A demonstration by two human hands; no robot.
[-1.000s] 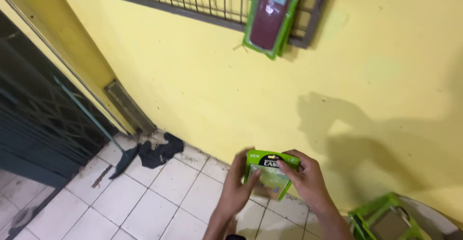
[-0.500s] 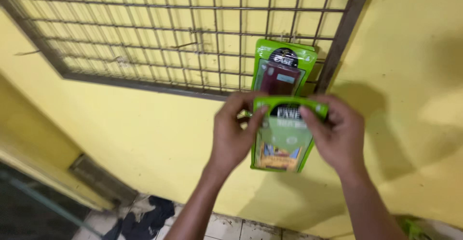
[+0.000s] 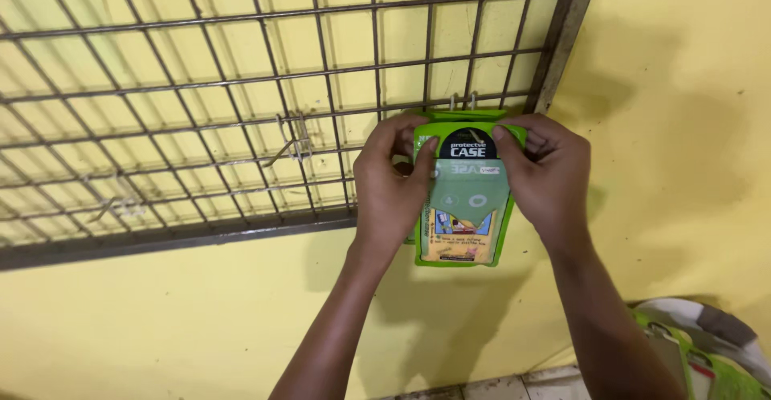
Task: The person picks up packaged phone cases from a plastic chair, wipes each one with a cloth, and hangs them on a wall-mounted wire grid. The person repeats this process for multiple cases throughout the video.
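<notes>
Green packet (image 3: 464, 199) lifted from floor level half a second back, now up at wire grid (image 3: 241, 111). Left hand (image 3: 391, 183), right hand (image 3: 542, 175) pinch top corners; hook (image 3: 462, 101) just above grip, second packet behind.

Landmark: wire grid panel (image 3: 241, 103) on the yellow wall (image 3: 683, 87). Bare wall right of and below the panel gives open passage. At its lower right corner, a green package (image 3: 464, 199) and both hands block access. Small hooks (image 3: 293, 139) project mid-panel.

Both forearms are bare, with no sleeves reaching them. The left hand (image 3: 391, 183) and right hand (image 3: 546, 177) wear no gloves, rings or watch.
</notes>
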